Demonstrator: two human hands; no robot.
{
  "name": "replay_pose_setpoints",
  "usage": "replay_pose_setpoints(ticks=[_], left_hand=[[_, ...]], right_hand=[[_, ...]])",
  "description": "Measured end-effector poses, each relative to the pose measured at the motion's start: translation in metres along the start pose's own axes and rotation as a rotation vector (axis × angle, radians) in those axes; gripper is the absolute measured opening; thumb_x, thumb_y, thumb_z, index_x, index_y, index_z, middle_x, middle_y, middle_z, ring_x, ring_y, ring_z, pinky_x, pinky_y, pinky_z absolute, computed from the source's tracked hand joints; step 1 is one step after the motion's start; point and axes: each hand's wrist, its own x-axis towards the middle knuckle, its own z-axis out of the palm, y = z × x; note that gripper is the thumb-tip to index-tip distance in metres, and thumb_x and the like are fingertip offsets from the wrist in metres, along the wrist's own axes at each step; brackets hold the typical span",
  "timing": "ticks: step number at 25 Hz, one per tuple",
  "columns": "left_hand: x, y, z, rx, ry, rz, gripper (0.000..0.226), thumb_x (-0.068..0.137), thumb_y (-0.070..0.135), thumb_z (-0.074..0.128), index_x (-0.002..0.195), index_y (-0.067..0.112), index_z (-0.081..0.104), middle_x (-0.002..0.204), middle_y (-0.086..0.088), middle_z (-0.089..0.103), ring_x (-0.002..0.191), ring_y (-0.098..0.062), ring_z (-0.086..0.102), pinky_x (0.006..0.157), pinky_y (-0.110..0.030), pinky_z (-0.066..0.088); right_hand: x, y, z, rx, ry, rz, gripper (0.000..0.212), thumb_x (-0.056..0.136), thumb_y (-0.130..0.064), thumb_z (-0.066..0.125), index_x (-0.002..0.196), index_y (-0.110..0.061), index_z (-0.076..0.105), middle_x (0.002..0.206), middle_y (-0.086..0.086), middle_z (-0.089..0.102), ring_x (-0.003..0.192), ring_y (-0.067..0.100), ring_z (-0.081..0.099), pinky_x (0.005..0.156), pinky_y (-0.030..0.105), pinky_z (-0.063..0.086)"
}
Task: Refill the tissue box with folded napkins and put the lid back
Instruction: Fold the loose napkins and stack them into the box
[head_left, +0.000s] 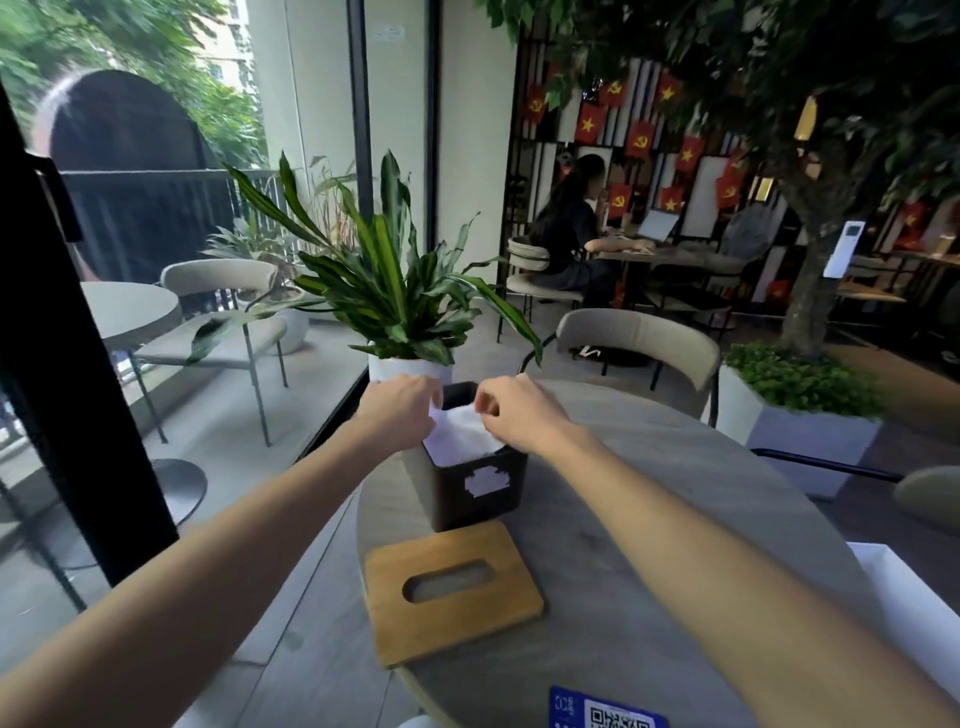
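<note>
A black tissue box (470, 488) stands open-topped on the round grey table (649, 519), with white folded napkins (460, 434) showing inside it. My left hand (400, 410) is at the box's left rim, its fingers closed on the napkins' left edge. At the right rim, my right hand (519, 413) pinches the napkins' right edge. The wooden lid (452, 590), with an oval slot, lies flat on the table in front of the box, apart from it.
A potted plant in a white pot (410, 369) stands just behind the box. A blue QR card (605, 712) and a white tray (914, 603) sit near the table's front and right. Chairs (639, 348) surround the table; a person sits at a far table.
</note>
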Motion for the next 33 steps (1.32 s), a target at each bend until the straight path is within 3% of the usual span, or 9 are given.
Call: replay_pose_setpoints(ticks=[3,5,9,11,14,21,26,30,33], left_hand=[[0.011,0.006,0.003,0.091,0.003,-0.040,0.018,0.085,0.010,0.049,0.071,0.019,0.055,0.091,-0.001,0.068,0.083,-0.025,0.058,0.084,-0.036,0.036],[0.016,0.011,0.004,0.162,-0.025,-0.059,0.024,0.083,0.007,0.049,0.064,0.019,0.041,0.082,-0.002,0.061,0.083,-0.026,0.058,0.084,-0.035,0.034],[0.024,0.017,0.004,0.255,-0.180,-0.051,0.013,0.082,0.017,0.064,0.078,0.017,0.052,0.091,0.000,0.061,0.093,-0.022,0.061,0.090,-0.035,0.035],[0.028,0.016,0.007,0.236,-0.272,-0.059,0.022,0.081,0.027,0.073,0.098,0.018,0.063,0.104,0.000,0.065,0.105,-0.023,0.061,0.097,-0.040,0.038],[0.030,0.016,0.008,0.224,-0.328,-0.057,0.032,0.083,0.028,0.074,0.110,0.014,0.064,0.111,-0.001,0.067,0.107,-0.024,0.061,0.090,-0.037,0.039],[0.021,0.019,-0.005,0.211,-0.335,-0.010,0.027,0.081,0.024,0.075,0.102,0.008,0.068,0.085,-0.002,0.059,0.075,-0.021,0.056,0.062,-0.029,0.046],[0.019,0.026,-0.009,0.346,-0.280,0.030,0.030,0.087,0.028,0.071,0.112,0.013,0.066,0.106,-0.003,0.066,0.094,-0.022,0.062,0.071,-0.027,0.041],[0.020,0.033,-0.007,0.397,-0.397,0.060,0.030,0.086,0.042,0.070,0.094,0.014,0.062,0.077,0.004,0.055,0.077,-0.020,0.056,0.059,-0.025,0.038],[0.023,0.037,-0.001,0.421,-0.520,0.035,0.022,0.091,0.037,0.062,0.098,0.016,0.059,0.095,0.001,0.057,0.095,-0.023,0.058,0.081,-0.031,0.047]], right_hand=[[0.007,-0.002,0.000,-0.091,-0.080,-0.034,0.023,0.089,-0.016,0.062,0.107,-0.027,0.071,0.107,0.003,0.071,0.097,0.028,0.066,0.079,0.035,0.055],[0.011,-0.005,0.000,-0.194,-0.104,-0.067,0.026,0.089,-0.015,0.062,0.110,-0.027,0.071,0.110,0.003,0.069,0.099,0.029,0.066,0.076,0.033,0.052],[0.016,-0.010,0.006,-0.308,-0.156,-0.112,0.020,0.088,-0.013,0.063,0.100,-0.025,0.076,0.103,0.006,0.071,0.092,0.030,0.067,0.071,0.031,0.047],[0.016,-0.010,0.007,-0.324,-0.210,-0.121,0.019,0.086,-0.011,0.064,0.096,-0.021,0.077,0.099,0.008,0.071,0.088,0.030,0.067,0.067,0.030,0.045],[0.017,-0.010,0.006,-0.321,-0.260,-0.121,0.018,0.086,-0.010,0.063,0.097,-0.017,0.076,0.100,0.011,0.070,0.085,0.032,0.066,0.067,0.032,0.045],[0.016,-0.009,0.008,-0.356,-0.115,-0.226,0.023,0.088,-0.011,0.066,0.110,-0.017,0.068,0.116,0.010,0.060,0.101,0.034,0.063,0.075,0.038,0.047],[0.018,-0.008,0.009,-0.374,-0.256,-0.167,0.033,0.087,-0.011,0.068,0.119,-0.018,0.070,0.118,0.011,0.066,0.104,0.034,0.065,0.078,0.037,0.051],[0.022,-0.008,0.008,-0.389,-0.399,-0.137,0.036,0.089,-0.009,0.061,0.122,-0.019,0.069,0.121,0.011,0.065,0.105,0.035,0.063,0.081,0.038,0.052],[0.023,-0.010,0.004,-0.398,-0.462,-0.155,0.033,0.091,-0.012,0.058,0.120,-0.021,0.070,0.117,0.010,0.065,0.098,0.032,0.063,0.071,0.034,0.045]])
